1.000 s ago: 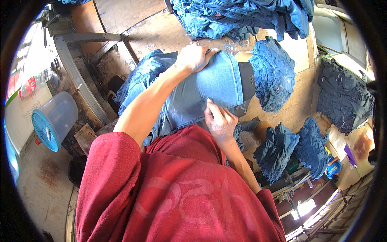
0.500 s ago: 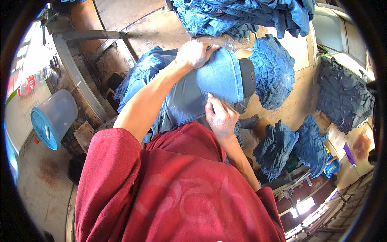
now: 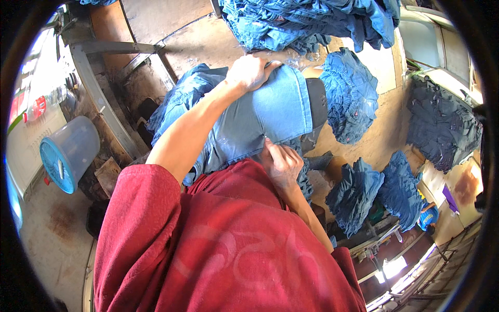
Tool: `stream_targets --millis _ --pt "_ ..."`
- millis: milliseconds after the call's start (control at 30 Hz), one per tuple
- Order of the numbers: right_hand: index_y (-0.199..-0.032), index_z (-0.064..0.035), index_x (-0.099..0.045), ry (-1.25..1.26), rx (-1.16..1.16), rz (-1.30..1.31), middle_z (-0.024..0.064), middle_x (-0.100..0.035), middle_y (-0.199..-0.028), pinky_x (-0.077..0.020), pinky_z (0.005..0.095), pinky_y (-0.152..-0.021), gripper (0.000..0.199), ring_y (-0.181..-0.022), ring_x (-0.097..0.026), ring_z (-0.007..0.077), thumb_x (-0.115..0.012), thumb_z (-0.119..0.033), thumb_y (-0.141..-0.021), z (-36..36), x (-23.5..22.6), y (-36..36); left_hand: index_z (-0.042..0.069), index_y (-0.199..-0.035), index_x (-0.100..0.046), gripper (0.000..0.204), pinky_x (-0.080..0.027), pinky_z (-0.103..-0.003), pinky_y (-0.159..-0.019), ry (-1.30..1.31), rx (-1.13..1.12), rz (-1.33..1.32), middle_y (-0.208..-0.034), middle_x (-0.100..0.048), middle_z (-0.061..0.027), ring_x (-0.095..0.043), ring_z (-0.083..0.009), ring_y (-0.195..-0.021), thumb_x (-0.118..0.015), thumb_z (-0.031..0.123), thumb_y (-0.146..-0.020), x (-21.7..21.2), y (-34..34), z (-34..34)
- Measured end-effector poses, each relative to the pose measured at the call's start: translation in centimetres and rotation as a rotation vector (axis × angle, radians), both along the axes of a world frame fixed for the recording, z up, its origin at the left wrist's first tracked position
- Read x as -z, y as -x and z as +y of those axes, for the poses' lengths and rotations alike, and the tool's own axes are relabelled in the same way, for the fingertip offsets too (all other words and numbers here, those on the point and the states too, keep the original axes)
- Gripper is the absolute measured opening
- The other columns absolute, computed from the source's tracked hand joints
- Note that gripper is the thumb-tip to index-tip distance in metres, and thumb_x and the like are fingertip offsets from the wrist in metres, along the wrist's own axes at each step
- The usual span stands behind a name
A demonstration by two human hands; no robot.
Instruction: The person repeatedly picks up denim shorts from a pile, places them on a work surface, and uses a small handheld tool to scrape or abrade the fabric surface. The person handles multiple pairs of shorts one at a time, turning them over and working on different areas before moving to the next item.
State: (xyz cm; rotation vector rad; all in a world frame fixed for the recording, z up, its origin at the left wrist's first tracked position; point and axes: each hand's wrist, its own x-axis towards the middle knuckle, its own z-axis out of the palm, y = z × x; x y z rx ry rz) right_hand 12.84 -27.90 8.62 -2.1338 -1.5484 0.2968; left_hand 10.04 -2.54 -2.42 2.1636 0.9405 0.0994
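Observation:
A light blue denim jeans leg [image 3: 278, 106] is drawn over a dark board [image 3: 317, 101], whose rounded end sticks out past the hem on the right. My left hand [image 3: 250, 74] is closed over the far edge of the leg, thumb pointing right along the cloth. At the near edge, my right hand [image 3: 283, 165] has its fingers curled and pinches the denim, which creases at the fingertips. Whether something small is also in that pinch is hidden. The rest of the jeans [image 3: 189, 93] lies bunched to the left, beneath my left forearm.
A big heap of blue jeans [image 3: 312, 23] lies beyond the board. More denim bundles [image 3: 351, 96] sit to the right, with dark garments [image 3: 442, 122] farther out. On the left are a clear bucket with a blue lid [image 3: 70, 153] and a metal frame [image 3: 99, 99]. A person [image 3: 429, 216] shows far right.
My right hand has come down from the top of the leg to its near edge, slightly toward me. My left hand keeps its hold at nearly the same spot.

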Motion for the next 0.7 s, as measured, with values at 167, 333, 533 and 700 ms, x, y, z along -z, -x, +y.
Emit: stream_targets --millis 167,333,533,700 --pt "-0.119 -0.0017 -0.068 -0.1 0.186 0.14 0.0138 -0.076 -0.097 -0.0575 0.0393 -0.072 0.026 -0.082 -0.073 0.0316 -0.076 -0.011 -0.096 1.2 -1.8 -1.2 0.002 -0.099 -0.065 0.054 -0.057 -0.049 -0.077 -0.117 -0.099 -0.02 -0.091 -0.073 -0.0213 -0.072 -0.0425 -0.085 -0.07 0.056 -0.098 -5.5 2.3 0.5" --pt "-0.123 -0.0129 -0.073 -0.013 0.16 0.002 0.0031 -0.068 -0.09 -0.0434 0.0411 -0.081 0.044 -0.084 -0.061 0.0257 -0.086 -0.031 -0.086 3.5 0.8 -3.3 0.008 -0.101 -0.069 0.027 -0.055 -0.043 -0.091 -0.503 -0.041 -0.309 -0.109 -0.071 -0.0107 -0.067 -0.0324 -0.099 -0.085 0.023 -0.086 -11.5 10.4 -6.8" --pt "-0.097 -0.0157 -0.07 -0.141 -0.07 -0.24 -0.0018 -0.068 -0.081 -0.0415 0.0406 -0.073 0.017 -0.08 -0.06 0.0212 -0.079 -0.029 -0.092 4.0 3.6 -4.3 0.005 -0.1 -0.071 0.022 -0.053 -0.044 -0.102 -0.322 -0.057 -0.198 -0.132 -0.068 -0.0094 -0.063 -0.032 -0.121 -0.083 0.015 -0.085 -9.5 13.9 -12.4" --pt "-0.087 -0.0148 -0.063 -0.167 -0.195 -0.402 -0.0016 -0.066 -0.077 -0.0418 0.0405 -0.07 0.025 -0.078 -0.062 0.0203 -0.081 -0.033 -0.089 3.9 1.9 -9.7 0.003 -0.094 -0.066 0.019 -0.051 -0.043 -0.103 -0.365 -0.046 -0.248 -0.128 -0.068 -0.0114 -0.063 -0.0328 -0.12 -0.081 0.013 -0.087 -9.2 13.9 -12.2"
